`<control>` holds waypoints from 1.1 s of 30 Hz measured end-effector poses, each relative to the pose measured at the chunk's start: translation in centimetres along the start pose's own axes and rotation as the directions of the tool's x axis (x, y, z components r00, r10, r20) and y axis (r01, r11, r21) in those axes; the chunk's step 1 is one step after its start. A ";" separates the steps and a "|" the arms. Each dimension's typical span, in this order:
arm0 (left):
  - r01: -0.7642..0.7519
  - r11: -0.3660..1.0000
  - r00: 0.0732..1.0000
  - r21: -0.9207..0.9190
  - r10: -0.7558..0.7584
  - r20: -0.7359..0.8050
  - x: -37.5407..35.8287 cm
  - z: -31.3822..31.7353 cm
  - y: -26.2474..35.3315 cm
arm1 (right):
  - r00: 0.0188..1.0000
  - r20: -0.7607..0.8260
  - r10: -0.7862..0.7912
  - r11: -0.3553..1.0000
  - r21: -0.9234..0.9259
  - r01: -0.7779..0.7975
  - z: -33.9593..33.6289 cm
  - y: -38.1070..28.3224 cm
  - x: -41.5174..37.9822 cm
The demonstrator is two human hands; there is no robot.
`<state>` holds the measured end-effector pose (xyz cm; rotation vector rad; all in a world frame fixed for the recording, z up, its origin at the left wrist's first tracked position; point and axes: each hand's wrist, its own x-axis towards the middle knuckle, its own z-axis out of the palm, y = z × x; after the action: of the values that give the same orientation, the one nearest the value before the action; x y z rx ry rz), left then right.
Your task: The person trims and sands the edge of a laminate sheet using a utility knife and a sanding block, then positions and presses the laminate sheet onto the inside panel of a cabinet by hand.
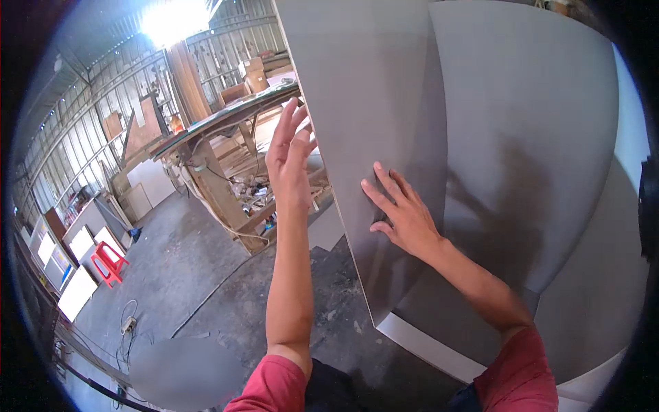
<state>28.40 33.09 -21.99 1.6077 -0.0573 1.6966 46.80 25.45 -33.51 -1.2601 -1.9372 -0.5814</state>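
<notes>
A tall grey panel [371,82] stands upright in front of me, its pale narrow edge running down on the left. My left hand [290,165] is raised beside that edge, fingers stretched and apart, some fingertips right at the edge. Over the panel's grey face, my right hand [405,216] has its fingers spread and its thumb out, with nothing in its grasp. Further right, another broad grey panel surface [522,82] carries the shadow of my arm. A whitish strip [429,347] runs along the bottom, near the floor.
Behind on the left is a long workbench [233,110] with boxes [254,74] and wood scraps beneath. A red stool [108,262] stands on the concrete floor [185,240] near leaning boards [79,295]. A cable [206,299] and a power socket [129,325] lie on the floor.
</notes>
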 end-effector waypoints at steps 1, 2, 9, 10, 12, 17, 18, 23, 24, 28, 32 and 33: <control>-0.042 0.988 0.999 0.151 0.042 0.005 0.1 0.2 0.4 | 1.000 -0.015 -0.001 1.000 0.000 0.001 -0.1 0.0 0.0; -0.084 0.950 0.996 0.300 0.082 0.017 0.1 0.5 0.8 | 1.000 -0.010 -0.002 1.000 0.003 0.002 -0.1 0.0 0.0; -0.124 0.943 0.989 0.310 0.143 -0.041 -0.4 2.0 0.9 | 0.999 0.044 0.018 0.999 0.035 -0.019 -0.4 0.1 0.0; -0.124 0.940 0.988 0.318 0.145 -0.043 -0.4 2.0 1.0 | 0.999 0.037 0.026 0.999 0.035 -0.027 -0.4 0.1 -0.1; -0.120 0.943 0.990 0.309 0.135 -0.028 -0.2 1.6 0.8 | 1.000 0.026 0.018 1.000 0.009 -0.018 -0.4 0.0 -0.1; -0.107 0.945 0.984 0.308 0.145 -0.102 -0.3 2.2 1.0 | 0.999 0.028 0.027 1.000 0.008 -0.027 -0.5 -0.1 -0.2; -0.108 0.946 0.984 0.307 0.145 -0.100 -0.4 2.2 1.0 | 0.999 0.037 0.029 1.000 0.003 -0.029 -0.5 -0.1 -0.2; -0.009 0.965 0.980 0.263 0.061 -0.190 -0.7 2.4 1.4 | 0.998 0.042 0.038 0.999 0.004 -0.038 -0.7 -0.3 -0.2; -0.003 0.966 0.981 0.257 0.052 -0.186 -0.7 2.1 1.2 | 0.998 0.051 0.040 0.999 -0.009 -0.040 -0.7 -0.3 -0.2; 0.007 0.946 0.983 0.323 0.053 -0.175 -0.2 1.1 0.8 | 0.998 0.042 0.052 0.999 0.009 -0.053 -0.8 -0.2 -0.3; 0.014 0.930 0.988 0.366 0.044 -0.150 -0.3 1.5 1.1 | 0.999 0.026 0.029 0.999 0.031 -0.030 0.0 0.1 -0.3; 0.016 0.922 0.988 0.386 0.044 -0.145 -0.3 1.4 1.3 | 1.000 0.013 0.026 0.999 0.024 -0.026 0.0 0.1 -0.3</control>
<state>28.87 31.32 -21.38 1.7516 0.3648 1.9230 47.00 25.33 -33.78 -1.2751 -1.9298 -0.5369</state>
